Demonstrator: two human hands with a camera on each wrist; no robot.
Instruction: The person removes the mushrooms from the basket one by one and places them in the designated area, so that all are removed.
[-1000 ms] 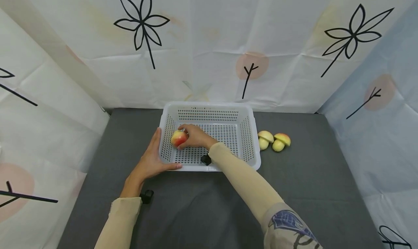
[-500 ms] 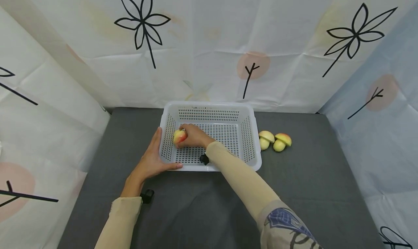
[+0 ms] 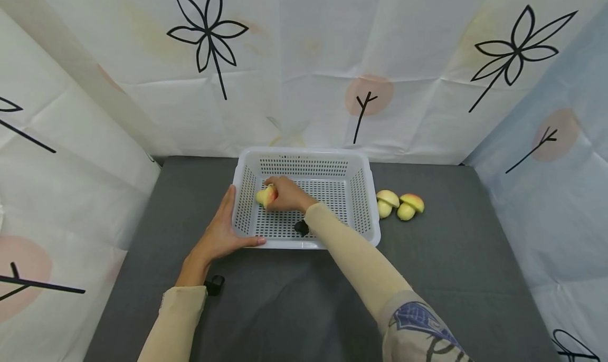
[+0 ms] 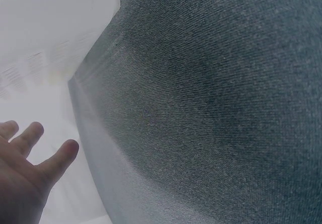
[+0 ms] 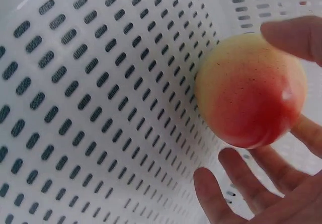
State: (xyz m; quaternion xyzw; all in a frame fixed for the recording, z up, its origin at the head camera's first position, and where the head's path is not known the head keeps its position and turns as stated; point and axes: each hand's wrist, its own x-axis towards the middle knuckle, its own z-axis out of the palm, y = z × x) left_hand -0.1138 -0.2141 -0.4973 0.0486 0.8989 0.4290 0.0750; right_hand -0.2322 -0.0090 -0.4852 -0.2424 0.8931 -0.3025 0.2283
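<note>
My right hand point(image 3: 288, 194) holds a toy mushroom point(image 3: 263, 196) by its cap inside the white basket point(image 3: 304, 244). The mushroom's pale yellow stem points left. Up close in the right wrist view, the red and yellow cap point(image 5: 249, 95) sits between the thumb and fingers, over the slotted basket floor. My left hand point(image 3: 222, 232) rests against the basket's front left corner, fingers straight along the left side and thumb along the front rim. The left wrist view shows that hand point(image 4: 25, 168) with its fingers spread beside the white basket wall.
Two more toy mushrooms, one yellow point(image 3: 387, 201) and one with a reddish cap point(image 3: 411, 203), lie on the grey table point(image 3: 451, 256) right of the basket. White patterned cloth point(image 3: 304, 77) rises behind the basket and along both sides.
My right hand has moved slightly right and turned the mushroom, so its stem now shows toward the left. The left hand and the basket have stayed in place.
</note>
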